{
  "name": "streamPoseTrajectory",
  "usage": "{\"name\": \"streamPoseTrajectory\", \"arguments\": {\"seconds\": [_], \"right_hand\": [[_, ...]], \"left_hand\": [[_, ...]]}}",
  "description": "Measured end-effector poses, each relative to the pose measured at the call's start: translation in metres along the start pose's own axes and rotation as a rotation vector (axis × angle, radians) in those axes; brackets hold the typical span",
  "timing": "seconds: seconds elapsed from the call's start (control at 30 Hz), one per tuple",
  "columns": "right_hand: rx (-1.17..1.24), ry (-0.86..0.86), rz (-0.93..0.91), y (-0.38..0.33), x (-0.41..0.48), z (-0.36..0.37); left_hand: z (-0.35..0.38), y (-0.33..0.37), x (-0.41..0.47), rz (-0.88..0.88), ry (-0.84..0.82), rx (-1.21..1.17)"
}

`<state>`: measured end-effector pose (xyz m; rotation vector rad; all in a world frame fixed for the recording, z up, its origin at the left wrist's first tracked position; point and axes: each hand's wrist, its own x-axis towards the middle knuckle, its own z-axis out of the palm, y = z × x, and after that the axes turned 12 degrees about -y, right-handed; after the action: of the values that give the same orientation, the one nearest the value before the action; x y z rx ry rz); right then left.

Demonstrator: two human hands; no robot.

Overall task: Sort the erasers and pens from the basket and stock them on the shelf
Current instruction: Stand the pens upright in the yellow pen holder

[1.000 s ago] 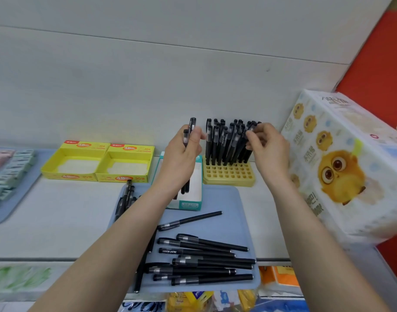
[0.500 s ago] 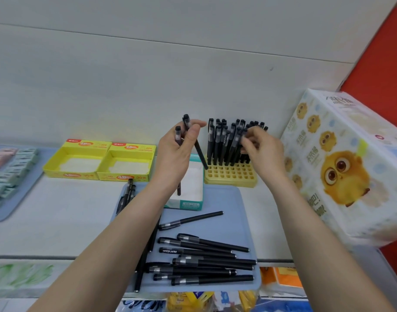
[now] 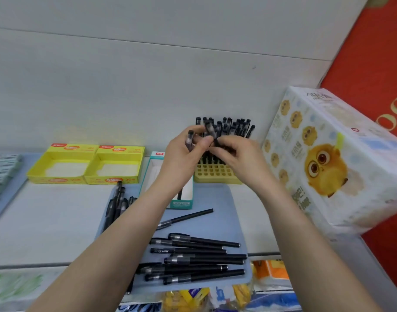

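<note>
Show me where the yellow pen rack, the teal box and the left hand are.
yellow pen rack [image 3: 215, 174], head view, on its empty front holes.
teal box [image 3: 181, 203], head view, on its near end wall.
left hand [image 3: 181, 156], head view, on the back of the hand.

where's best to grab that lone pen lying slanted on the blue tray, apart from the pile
Probably pinch the lone pen at its plain black mid-barrel, coming from above. It lies flat on the blue tray, clear of the pile, with bare tray on both long sides for fingertips.
</note>
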<state>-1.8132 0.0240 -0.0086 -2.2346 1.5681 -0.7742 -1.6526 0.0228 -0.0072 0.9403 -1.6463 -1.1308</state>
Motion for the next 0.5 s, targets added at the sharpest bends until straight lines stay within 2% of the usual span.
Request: {"name": "streamPoseTrajectory", "arguments": {"seconds": [0.1, 0.2, 0.5], "right_hand": [[0.048, 0.163, 0.180, 0.025, -0.002, -0.004], [0.117, 0.239, 0.330, 0.051, 0.000, 0.002], [0.044, 0.173, 0.346, 0.064, 0.016, 0.027]], "left_hand": [[-0.006, -0.006, 0.000, 0.014, 0.003, -0.012], [-0.011, -0.011, -0.001, 0.022, 0.039, -0.027], [-0.021, -0.019, -0.004, 0.030, 0.084, -0.060]]}}
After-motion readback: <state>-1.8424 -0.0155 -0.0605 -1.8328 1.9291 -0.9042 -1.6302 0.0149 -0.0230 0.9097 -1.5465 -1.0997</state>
